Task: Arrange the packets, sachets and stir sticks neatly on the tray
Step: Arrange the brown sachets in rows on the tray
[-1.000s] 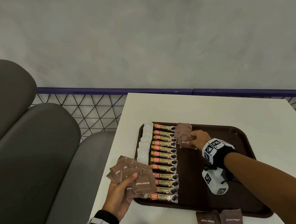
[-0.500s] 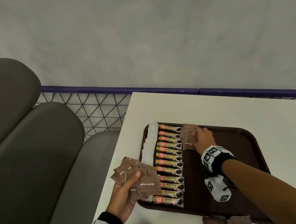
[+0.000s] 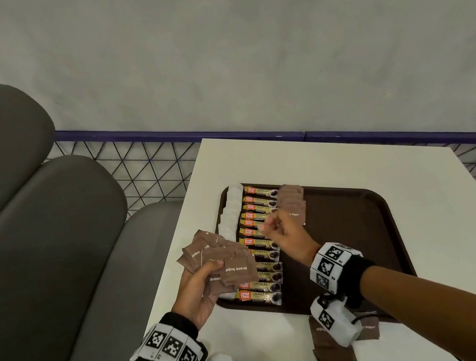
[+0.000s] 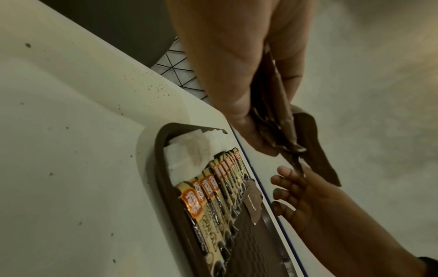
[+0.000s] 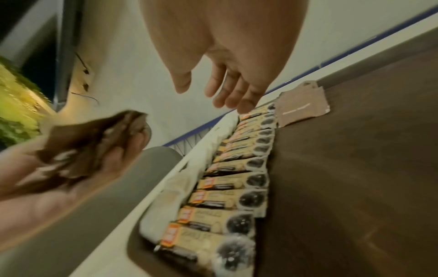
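A dark brown tray point(image 3: 362, 223) lies on the white table point(image 3: 289, 156). Along its left side runs a column of white sachets point(image 3: 231, 212), then a column of coffee stick packets point(image 3: 260, 239), then a short stack of brown sugar sachets point(image 3: 291, 200) at the far end. My left hand point(image 3: 198, 289) grips a fan of brown sugar sachets point(image 3: 221, 261) over the tray's left edge. My right hand point(image 3: 282, 232) hovers above the coffee sticks, fingers relaxed and empty point(image 5: 227, 90), close to the fan.
More brown sugar sachets point(image 3: 326, 353) lie loose on the table in front of the tray. A grey cushioned seat point(image 3: 37, 243) stands to the left. A purple-railed wire fence point(image 3: 150, 169) runs behind the table. The tray's right half is bare.
My right hand has let go of the sachet stack on the tray and drawn back toward the left hand's fan. The left hand has kept its sachets.
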